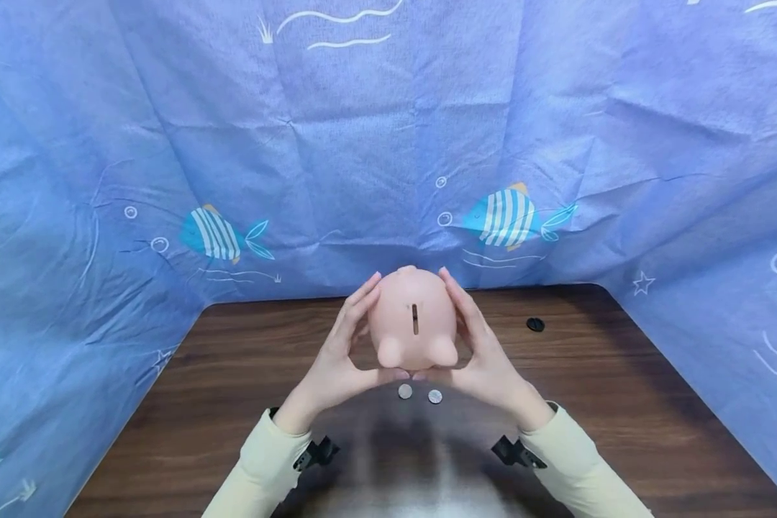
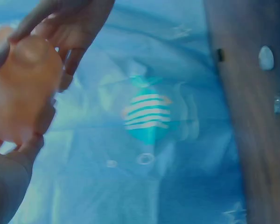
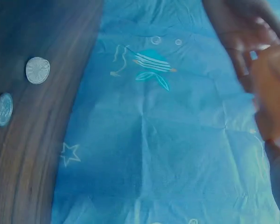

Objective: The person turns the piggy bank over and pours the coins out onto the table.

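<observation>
A pink piggy bank (image 1: 395, 316) is held up over the table between both hands, its coin slot (image 1: 415, 319) and two ears facing the head camera. My left hand (image 1: 337, 360) grips its left side, fingers along the side and thumb beneath the ears. On the opposite side my right hand (image 1: 492, 360) grips it the same way, the two thumb tips close together. In the left wrist view the piggy bank (image 2: 23, 93) is blurred at the left edge. Two silver coins, one (image 1: 405, 391) left and one (image 1: 435, 396) right, lie on the table below the thumbs.
A small round black plug (image 1: 535, 325) lies on the brown wooden table (image 1: 233, 374), to the right of the piggy bank. Blue cloth (image 1: 362, 165) printed with fish hangs behind the table and along both sides.
</observation>
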A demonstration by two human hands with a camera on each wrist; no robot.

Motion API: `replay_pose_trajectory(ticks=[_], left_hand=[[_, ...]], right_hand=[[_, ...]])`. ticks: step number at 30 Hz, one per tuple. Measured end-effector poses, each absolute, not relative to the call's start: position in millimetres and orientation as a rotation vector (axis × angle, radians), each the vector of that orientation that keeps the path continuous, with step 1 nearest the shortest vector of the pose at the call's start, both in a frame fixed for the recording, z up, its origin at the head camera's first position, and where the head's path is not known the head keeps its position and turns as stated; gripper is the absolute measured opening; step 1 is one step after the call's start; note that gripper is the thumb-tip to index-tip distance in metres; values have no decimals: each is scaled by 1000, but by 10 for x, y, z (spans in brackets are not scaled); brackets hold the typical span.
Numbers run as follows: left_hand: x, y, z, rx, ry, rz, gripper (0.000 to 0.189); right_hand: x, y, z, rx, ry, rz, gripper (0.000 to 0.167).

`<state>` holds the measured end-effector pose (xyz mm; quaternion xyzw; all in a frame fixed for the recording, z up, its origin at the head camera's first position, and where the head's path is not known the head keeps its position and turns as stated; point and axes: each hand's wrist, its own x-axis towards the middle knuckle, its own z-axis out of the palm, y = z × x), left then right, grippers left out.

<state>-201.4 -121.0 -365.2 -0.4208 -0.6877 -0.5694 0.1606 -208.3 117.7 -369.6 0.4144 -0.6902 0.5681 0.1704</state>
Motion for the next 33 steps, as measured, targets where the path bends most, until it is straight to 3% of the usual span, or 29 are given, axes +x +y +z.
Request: replay_pose_trajectory(ticks=[3, 9, 16, 22, 27, 29, 31, 33], left_hand=[[-2078, -1188, -3741, -1103, -2039, -1738, 106], [-2354, -1092, -4282, -469, -2345, -2269, 87], [-2444, -1044, -4471, -289, -2366, -2398, 83], [-2365, -1043, -4243, -454, -2298, -2294, 85], [-2127, -1053, -3729, -1121, -1922, -1742, 101], [-2078, -1052, -3622, -1271, -1796, -1577, 104], [-2087, -1030, -3637, -1268, -1799, -1590, 104], [-2145, -994, -3766, -1112, -1917, -1769, 98]], right_hand=[[-2130, 1173, -3773, 1049, -2073, 1744, 118], [-2390, 1110, -4208, 412, -2510, 2110, 97], [-2527, 1109, -4417, 339, -2549, 2191, 94], [-2423, 1130, -4200, 492, -2478, 2045, 95], [-2176, 1207, -3766, 1090, -1919, 1620, 103], [-2135, 1223, -3687, 1236, -1743, 1475, 103], [-2138, 1222, -3703, 1234, -1740, 1494, 101], [-2181, 1205, -3808, 1071, -1902, 1638, 96]])
